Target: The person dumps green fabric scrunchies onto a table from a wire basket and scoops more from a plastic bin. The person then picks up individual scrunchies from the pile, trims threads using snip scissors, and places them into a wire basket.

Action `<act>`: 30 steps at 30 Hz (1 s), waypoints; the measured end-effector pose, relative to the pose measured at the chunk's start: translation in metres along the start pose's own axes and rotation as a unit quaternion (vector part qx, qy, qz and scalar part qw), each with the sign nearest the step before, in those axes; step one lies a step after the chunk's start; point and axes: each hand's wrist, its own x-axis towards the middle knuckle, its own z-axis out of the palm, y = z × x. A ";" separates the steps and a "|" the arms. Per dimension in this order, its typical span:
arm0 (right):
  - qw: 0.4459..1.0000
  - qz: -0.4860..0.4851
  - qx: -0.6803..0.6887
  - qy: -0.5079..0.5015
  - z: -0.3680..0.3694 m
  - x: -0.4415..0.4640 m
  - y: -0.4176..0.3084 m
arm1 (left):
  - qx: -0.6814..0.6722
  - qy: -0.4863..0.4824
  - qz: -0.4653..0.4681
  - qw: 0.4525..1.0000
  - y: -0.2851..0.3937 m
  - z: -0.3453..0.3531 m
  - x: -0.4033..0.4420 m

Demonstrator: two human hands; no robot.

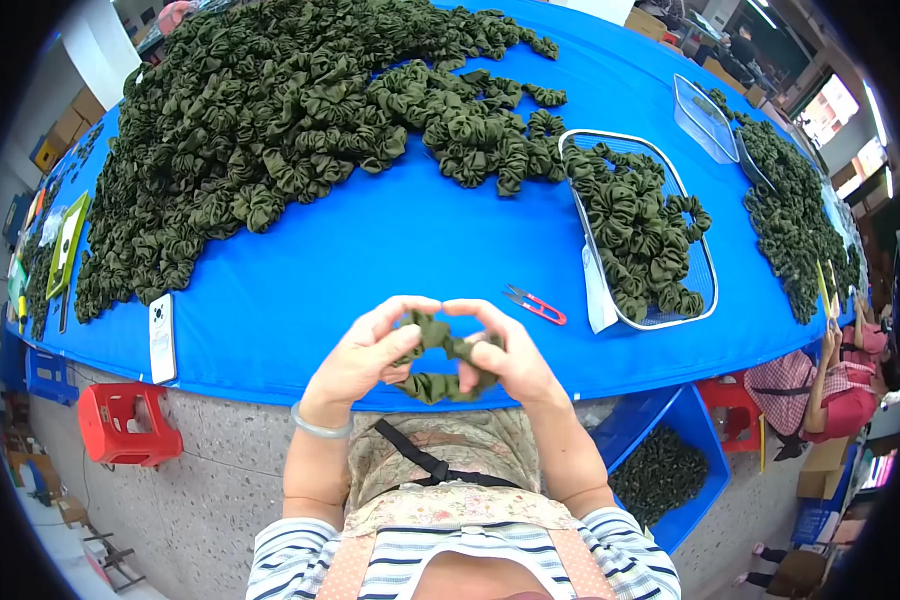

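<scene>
A dark green scrunchie [432,388] is held up between my two hands at the table's front edge, its ring open toward the camera. My left hand [375,350] pinches its left side between thumb and fingers. On the right side, my right hand [500,355] grips it the same way, and the fingertips of both hands nearly meet at the top. Red-handled thread snips [537,305] lie on the blue tabletop [390,250] to the right of my hands. Farther right, a wire basket [711,290] holds many green scrunchies.
A huge heap of green scrunchies [270,110] covers the back left. A white phone [161,338] lies at the front left edge. Red stool [130,424] and blue bin [715,470] stand below. Another basket [705,115] and a co-worker [835,390] are at right.
</scene>
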 end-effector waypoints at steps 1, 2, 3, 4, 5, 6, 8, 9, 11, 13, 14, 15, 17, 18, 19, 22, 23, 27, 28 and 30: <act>0.998 0.023 -0.065 0.010 0.007 0.002 -0.004 | 0.039 -0.002 0.007 0.999 -0.004 0.004 0.003; 0.990 0.046 -0.129 0.020 0.015 0.004 -0.007 | 0.078 -0.004 0.013 0.997 -0.008 0.005 0.005; 0.991 0.032 -0.129 0.020 0.014 0.007 0.003 | 0.084 0.011 0.017 0.996 -0.013 0.004 0.006; 0.990 0.039 -0.122 0.049 0.011 0.006 0.000 | 0.093 0.025 0.008 0.995 -0.014 0.001 0.006; 0.989 0.047 -0.117 0.077 0.004 0.003 -0.006 | 0.101 0.040 0.000 0.994 -0.013 -0.004 0.005; 0.987 0.055 -0.109 0.106 -0.004 -0.001 -0.013 | 0.109 0.055 -0.009 0.992 -0.011 -0.011 0.004; 0.988 -0.027 -0.095 0.117 -0.021 -0.006 -0.019 | -0.028 0.009 0.009 1.000 -0.010 -0.033 0.007; 0.986 -0.029 -0.111 0.121 -0.022 -0.004 -0.018 | -0.073 -0.034 0.015 0.997 -0.015 -0.036 0.016; 0.967 -0.077 -0.181 0.164 -0.023 -0.001 -0.022 | -0.112 -0.034 0.051 0.992 -0.022 -0.018 0.040; 0.915 -0.172 -0.285 0.230 -0.020 0.006 -0.043 | -0.029 0.039 0.141 0.989 -0.025 0.012 0.074; 0.840 -0.230 -0.394 0.294 -0.027 0.002 -0.066 | 0.047 0.076 0.195 0.977 -0.023 0.017 0.090; 0.779 -0.309 -0.406 0.363 -0.054 0.004 -0.073 | 0.186 0.097 0.270 0.940 -0.027 0.005 0.115; 0.621 -0.324 -0.528 0.481 -0.092 -0.010 -0.104 | 0.338 0.141 0.310 0.877 -0.030 -0.013 0.161; 0.633 -0.323 -0.501 0.494 -0.100 -0.016 -0.117 | 0.356 0.162 0.281 0.877 -0.030 -0.020 0.182; 0.581 -0.318 -0.560 0.498 -0.116 -0.022 -0.122 | 0.372 0.182 0.252 0.875 -0.030 -0.022 0.201; 0.527 -0.322 -0.606 0.501 -0.132 -0.032 -0.117 | 0.451 0.275 0.311 0.790 -0.036 -0.011 0.250; 0.547 -0.331 -0.589 0.494 -0.132 -0.034 -0.111 | 0.467 0.306 0.329 0.762 -0.040 -0.008 0.264; 0.606 -0.342 -0.544 0.468 -0.109 -0.037 -0.084 | 0.463 0.295 0.257 0.796 -0.049 -0.013 0.297; 0.634 -0.350 -0.515 0.458 -0.104 -0.036 -0.076 | 0.376 0.272 0.222 0.858 -0.047 -0.015 0.299; 0.696 -0.337 -0.454 0.442 -0.093 -0.033 -0.063 | 0.148 0.199 0.164 0.955 -0.039 -0.014 0.280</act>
